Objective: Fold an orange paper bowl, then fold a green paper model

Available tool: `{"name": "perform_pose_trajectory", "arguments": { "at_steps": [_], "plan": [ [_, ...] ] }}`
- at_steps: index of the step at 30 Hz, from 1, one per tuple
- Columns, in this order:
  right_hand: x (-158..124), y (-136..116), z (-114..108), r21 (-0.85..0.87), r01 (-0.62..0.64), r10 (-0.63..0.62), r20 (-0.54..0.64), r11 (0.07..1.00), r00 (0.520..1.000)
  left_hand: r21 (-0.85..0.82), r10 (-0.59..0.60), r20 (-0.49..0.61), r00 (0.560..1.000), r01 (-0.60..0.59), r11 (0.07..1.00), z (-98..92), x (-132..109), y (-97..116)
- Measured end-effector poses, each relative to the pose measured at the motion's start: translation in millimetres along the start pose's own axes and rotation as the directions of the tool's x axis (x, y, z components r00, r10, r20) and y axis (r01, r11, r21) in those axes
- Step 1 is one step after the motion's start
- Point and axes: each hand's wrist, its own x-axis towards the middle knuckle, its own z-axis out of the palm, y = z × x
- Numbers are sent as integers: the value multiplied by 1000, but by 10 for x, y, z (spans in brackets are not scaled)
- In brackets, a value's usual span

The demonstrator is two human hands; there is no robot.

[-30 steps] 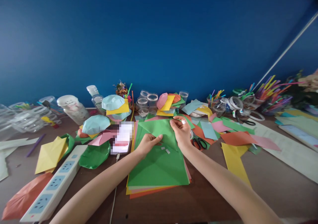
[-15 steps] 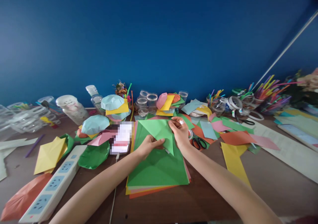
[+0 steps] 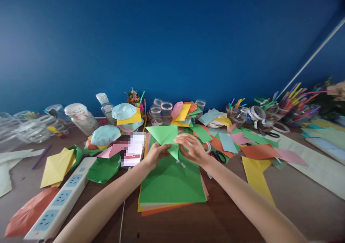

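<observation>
A light green paper triangle (image 3: 164,133), folded and bent along its lower right part, is raised above a stack of coloured paper (image 3: 172,185) topped by a darker green sheet. My left hand (image 3: 155,155) pinches its lower edge between thumb and fingers. Curled around its right side is my right hand (image 3: 192,148), fingertips on the paper. Two small pale scraps lie on the green sheet just under the triangle. Black-handled scissors (image 3: 219,156) rest to the right of my right hand, beside a roll of tape (image 3: 207,147).
Left of the stack are a phone (image 3: 134,149) with a cable, a green paper piece (image 3: 104,168) and a white power strip (image 3: 61,200). Clear plastic cups (image 3: 166,113) and paper shapes line the back. Coloured strips (image 3: 257,180) and straws (image 3: 293,97) spread across the right.
The triangle has shifted slightly left, and its right part is now bent downward. My right hand has moved down from the upper right corner to its side, fingers more curled.
</observation>
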Motion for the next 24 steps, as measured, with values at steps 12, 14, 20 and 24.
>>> {"name": "perform_pose_trajectory", "arguments": {
  "at_steps": [12, 14, 20, 24],
  "plan": [
    [226, -49, -370, 575, -566, 569, 200, 591, 798, 256, -331, 507, 795, 228, 939, -37, -110, 195],
    [248, -11, -475, 580, -662, 604, 331, 475, 725, 309, -328, 500, 801, 189, 932, -33, -126, 232],
    [223, -27, -386, 508, -819, 527, 634, 268, 566, 331, 73, 152, 986, -120, 936, -3, -41, 210],
    [132, 25, -115, 482, -844, 535, 660, 236, 527, 444, 102, 181, 978, -173, 879, -16, 19, 116]
  ]
}}
